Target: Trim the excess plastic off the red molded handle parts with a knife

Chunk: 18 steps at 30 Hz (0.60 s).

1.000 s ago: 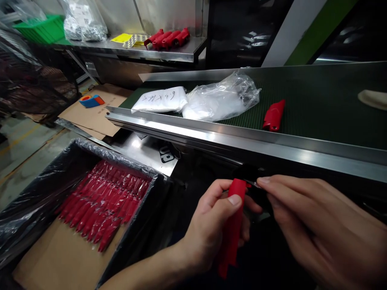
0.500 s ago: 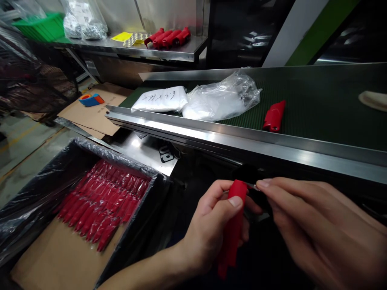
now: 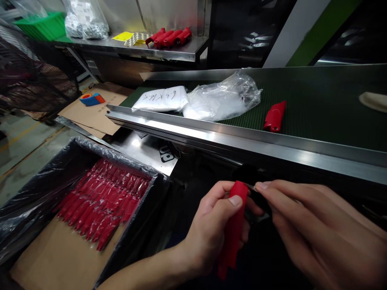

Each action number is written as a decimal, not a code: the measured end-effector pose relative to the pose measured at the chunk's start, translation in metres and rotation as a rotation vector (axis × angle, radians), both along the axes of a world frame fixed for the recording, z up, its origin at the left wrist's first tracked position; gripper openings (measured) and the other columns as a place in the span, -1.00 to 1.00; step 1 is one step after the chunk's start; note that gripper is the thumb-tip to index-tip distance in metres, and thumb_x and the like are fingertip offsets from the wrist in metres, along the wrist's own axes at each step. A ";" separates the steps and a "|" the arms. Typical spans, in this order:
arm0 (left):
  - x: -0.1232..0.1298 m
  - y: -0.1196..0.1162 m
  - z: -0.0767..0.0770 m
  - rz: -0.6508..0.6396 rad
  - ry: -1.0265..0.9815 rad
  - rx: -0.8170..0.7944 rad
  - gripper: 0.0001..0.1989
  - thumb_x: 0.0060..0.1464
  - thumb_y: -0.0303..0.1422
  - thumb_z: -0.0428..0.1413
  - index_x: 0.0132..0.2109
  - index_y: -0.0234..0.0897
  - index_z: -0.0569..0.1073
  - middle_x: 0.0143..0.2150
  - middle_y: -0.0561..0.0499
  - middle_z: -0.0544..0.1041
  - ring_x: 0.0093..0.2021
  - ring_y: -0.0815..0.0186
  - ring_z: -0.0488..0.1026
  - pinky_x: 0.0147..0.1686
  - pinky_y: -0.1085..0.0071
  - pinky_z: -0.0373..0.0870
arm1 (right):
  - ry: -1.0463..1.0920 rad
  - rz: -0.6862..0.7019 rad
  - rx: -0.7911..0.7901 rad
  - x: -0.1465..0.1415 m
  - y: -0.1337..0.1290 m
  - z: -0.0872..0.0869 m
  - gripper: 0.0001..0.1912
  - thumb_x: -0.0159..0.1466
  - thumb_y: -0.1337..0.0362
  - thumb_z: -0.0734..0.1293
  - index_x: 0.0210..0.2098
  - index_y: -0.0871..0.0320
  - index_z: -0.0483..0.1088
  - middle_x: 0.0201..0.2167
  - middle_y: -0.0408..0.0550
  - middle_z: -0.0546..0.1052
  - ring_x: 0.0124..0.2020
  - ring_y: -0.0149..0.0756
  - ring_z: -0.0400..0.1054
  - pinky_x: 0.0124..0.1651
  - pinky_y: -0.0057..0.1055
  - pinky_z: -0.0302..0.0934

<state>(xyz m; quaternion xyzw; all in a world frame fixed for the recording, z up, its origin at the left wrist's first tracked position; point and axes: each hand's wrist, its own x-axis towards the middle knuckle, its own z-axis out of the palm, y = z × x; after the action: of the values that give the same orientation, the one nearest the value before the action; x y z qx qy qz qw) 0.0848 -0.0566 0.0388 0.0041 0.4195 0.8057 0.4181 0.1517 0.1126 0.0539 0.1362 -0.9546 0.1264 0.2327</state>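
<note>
A long red plastic part (image 3: 235,229) stands tilted in front of me, with my left hand (image 3: 208,225) wrapped around it and the thumb pressed on its near face. My right hand (image 3: 314,217) pinches a thin, dark metal tool (image 3: 251,187), perhaps a blade. Its tip meets the upper right edge of the red part; most of the tool is hidden by my fingers. Beyond my hands, a similar red plastic part (image 3: 275,117) lies on the green conveyor belt (image 3: 320,108).
Plastic bags (image 3: 220,98) and a white pack (image 3: 161,98) lie on the belt, behind its metal rail (image 3: 242,139). At lower left, a lined box (image 3: 45,257) holds bagged red parts (image 3: 102,197). More red parts (image 3: 169,38) sit on a steel shelf (image 3: 169,53). A tape dispenser (image 3: 92,99) rests on cardboard.
Almost nothing differs. The thin tool and my right fingertips have shifted very slightly at the red part's edge; my left hand keeps the same grip.
</note>
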 end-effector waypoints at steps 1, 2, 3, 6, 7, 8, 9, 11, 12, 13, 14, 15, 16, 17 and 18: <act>0.000 0.000 0.000 -0.009 0.001 -0.012 -0.73 0.16 -0.19 0.04 -0.15 -0.33 0.36 -0.27 -0.07 0.48 -0.58 0.47 0.29 -0.64 0.58 0.23 | 0.001 0.011 0.015 0.001 0.000 0.000 -0.62 0.32 0.43 0.25 0.12 0.19 0.38 -0.03 -0.03 0.48 -0.07 -0.30 0.36 -0.06 -0.35 0.23; 0.000 -0.001 0.001 -0.015 0.002 -0.025 -0.71 0.17 -0.17 0.01 -0.15 -0.33 0.37 -0.25 -0.08 0.49 -0.57 0.46 0.29 -0.65 0.58 0.22 | 0.002 0.013 0.020 0.001 -0.001 0.001 -0.62 0.31 0.43 0.25 0.11 0.21 0.38 -0.03 -0.03 0.47 -0.06 -0.30 0.36 -0.05 -0.35 0.23; 0.000 -0.001 0.001 -0.023 0.001 -0.033 -0.70 0.18 -0.16 -0.02 -0.15 -0.33 0.38 -0.24 -0.09 0.49 -0.56 0.45 0.29 -0.65 0.58 0.22 | -0.003 0.010 0.021 0.002 -0.002 0.001 -0.63 0.31 0.44 0.25 0.11 0.22 0.39 -0.03 -0.02 0.47 -0.06 -0.30 0.35 -0.05 -0.35 0.22; -0.003 -0.001 0.001 -0.034 -0.022 -0.068 -0.68 0.18 -0.15 -0.04 -0.12 -0.31 0.39 -0.37 -0.04 0.46 -0.57 0.43 0.29 -0.66 0.60 0.21 | -0.022 -0.004 0.007 0.004 -0.007 0.002 -0.64 0.32 0.45 0.25 0.09 0.22 0.39 -0.05 0.00 0.48 -0.08 -0.28 0.35 -0.05 -0.32 0.21; -0.004 -0.002 0.001 -0.032 -0.039 -0.082 -0.68 0.17 -0.14 -0.04 -0.11 -0.30 0.39 -0.43 -0.01 0.43 -0.58 0.43 0.28 -0.66 0.60 0.20 | -0.037 -0.013 0.002 0.005 -0.009 0.002 -0.64 0.32 0.44 0.26 0.10 0.21 0.39 -0.06 0.00 0.48 -0.08 -0.27 0.36 -0.05 -0.31 0.21; -0.005 -0.002 0.001 -0.031 -0.055 -0.097 -0.67 0.16 -0.14 -0.03 -0.10 -0.29 0.39 -0.48 0.02 0.39 -0.58 0.42 0.28 -0.66 0.61 0.20 | -0.041 -0.010 0.003 0.006 -0.011 0.001 -0.63 0.31 0.44 0.26 0.10 0.21 0.38 -0.06 0.00 0.48 -0.08 -0.26 0.36 -0.04 -0.30 0.22; -0.005 -0.002 0.001 -0.033 -0.070 -0.107 -0.66 0.16 -0.13 -0.03 -0.09 -0.28 0.39 -0.50 0.04 0.36 -0.58 0.42 0.28 -0.65 0.62 0.20 | -0.040 -0.001 0.009 0.007 -0.012 0.001 -0.62 0.31 0.44 0.27 0.11 0.21 0.38 -0.06 0.01 0.48 -0.08 -0.25 0.36 -0.04 -0.29 0.21; -0.007 -0.002 0.002 -0.024 -0.087 -0.111 -0.66 0.15 -0.13 -0.02 -0.08 -0.28 0.40 -0.47 0.03 0.36 -0.57 0.43 0.28 -0.65 0.62 0.21 | -0.022 0.017 0.017 0.009 -0.014 -0.001 -0.62 0.30 0.45 0.27 0.11 0.21 0.37 -0.05 0.02 0.48 -0.08 -0.23 0.36 -0.03 -0.26 0.21; -0.008 -0.001 0.003 -0.023 -0.088 -0.110 -0.66 0.15 -0.14 -0.02 -0.08 -0.27 0.41 -0.43 0.02 0.38 -0.56 0.43 0.29 -0.66 0.62 0.21 | -0.012 0.030 0.023 0.010 -0.013 -0.003 -0.61 0.30 0.46 0.27 0.11 0.21 0.37 -0.05 0.02 0.48 -0.07 -0.23 0.35 -0.03 -0.26 0.20; -0.009 -0.001 0.004 -0.024 -0.085 -0.108 -0.67 0.14 -0.15 -0.01 -0.08 -0.27 0.41 -0.39 0.01 0.40 -0.56 0.43 0.30 -0.66 0.62 0.21 | 0.001 0.052 0.032 0.011 -0.013 -0.004 -0.61 0.30 0.46 0.28 0.12 0.21 0.37 -0.04 0.02 0.47 -0.07 -0.23 0.35 -0.04 -0.26 0.20; -0.009 -0.001 0.004 -0.024 -0.085 -0.107 -0.68 0.14 -0.16 -0.01 -0.07 -0.26 0.42 -0.34 0.00 0.42 -0.55 0.43 0.31 -0.66 0.62 0.20 | 0.011 0.072 0.044 0.012 -0.012 -0.005 -0.60 0.29 0.46 0.28 0.12 0.21 0.37 -0.03 0.02 0.47 -0.07 -0.23 0.34 -0.04 -0.27 0.19; -0.010 0.000 0.005 -0.027 -0.088 -0.105 -0.68 0.14 -0.17 -0.01 -0.07 -0.26 0.42 -0.30 -0.01 0.43 -0.55 0.43 0.31 -0.67 0.61 0.20 | 0.019 0.084 0.055 0.013 -0.011 -0.007 -0.59 0.29 0.46 0.28 0.13 0.22 0.36 -0.01 0.02 0.46 -0.07 -0.23 0.34 -0.05 -0.27 0.19; -0.011 0.000 0.005 -0.029 -0.090 -0.102 -0.69 0.15 -0.17 -0.02 -0.08 -0.26 0.42 -0.28 -0.01 0.44 -0.55 0.43 0.32 -0.66 0.60 0.21 | 0.026 0.096 0.064 0.014 -0.010 -0.008 -0.59 0.29 0.46 0.28 0.14 0.22 0.36 0.00 0.03 0.45 -0.07 -0.23 0.34 -0.06 -0.27 0.19; -0.012 0.001 0.005 -0.028 -0.087 -0.095 -0.69 0.15 -0.18 -0.02 -0.08 -0.26 0.42 -0.29 -0.01 0.45 -0.55 0.43 0.32 -0.65 0.59 0.22 | 0.033 0.108 0.071 0.015 -0.010 -0.009 -0.58 0.29 0.45 0.28 0.14 0.22 0.36 0.00 0.03 0.45 -0.07 -0.24 0.34 -0.07 -0.28 0.19; -0.012 0.002 0.005 -0.020 -0.078 -0.085 -0.70 0.16 -0.18 -0.03 -0.09 -0.28 0.42 -0.30 -0.01 0.45 -0.54 0.43 0.32 -0.63 0.58 0.23 | 0.042 0.115 0.075 0.015 -0.010 -0.011 -0.58 0.29 0.45 0.29 0.14 0.22 0.36 0.02 0.03 0.45 -0.07 -0.24 0.34 -0.08 -0.29 0.19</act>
<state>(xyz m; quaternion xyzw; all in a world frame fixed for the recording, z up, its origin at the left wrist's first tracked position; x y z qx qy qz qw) 0.0723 -0.0543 0.0433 -0.0410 0.4369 0.7825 0.4419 0.1668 0.1030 0.0430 0.2021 -0.9442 0.1010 0.2396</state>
